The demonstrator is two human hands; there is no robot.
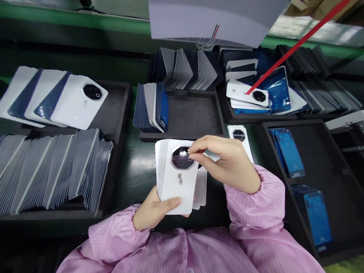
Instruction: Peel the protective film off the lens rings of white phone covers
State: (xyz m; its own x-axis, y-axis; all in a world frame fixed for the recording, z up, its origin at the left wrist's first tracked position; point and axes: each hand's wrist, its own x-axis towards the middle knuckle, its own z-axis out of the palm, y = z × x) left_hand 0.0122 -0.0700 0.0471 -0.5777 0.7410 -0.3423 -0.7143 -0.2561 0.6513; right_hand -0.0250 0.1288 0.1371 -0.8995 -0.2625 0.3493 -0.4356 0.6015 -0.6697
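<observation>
My left hand point(154, 211) holds a fanned stack of white phone back covers point(179, 182) from below, thumb pressed on the bottom edge of the top cover. That cover has an octagonal camera opening near its top. My right hand point(226, 162) is above it, fingertips pinched on a thin clear film tab at the camera opening. Both arms wear pink sleeves.
Black foam trays surround me: a left tray point(121, 107) with rows of white and blue covers, a middle tray point(189, 116) with upright covers, right trays point(326, 163) with blue-filmed parts. A single white cover point(240, 136) lies behind my right hand. A red strap point(297, 44) crosses the back right.
</observation>
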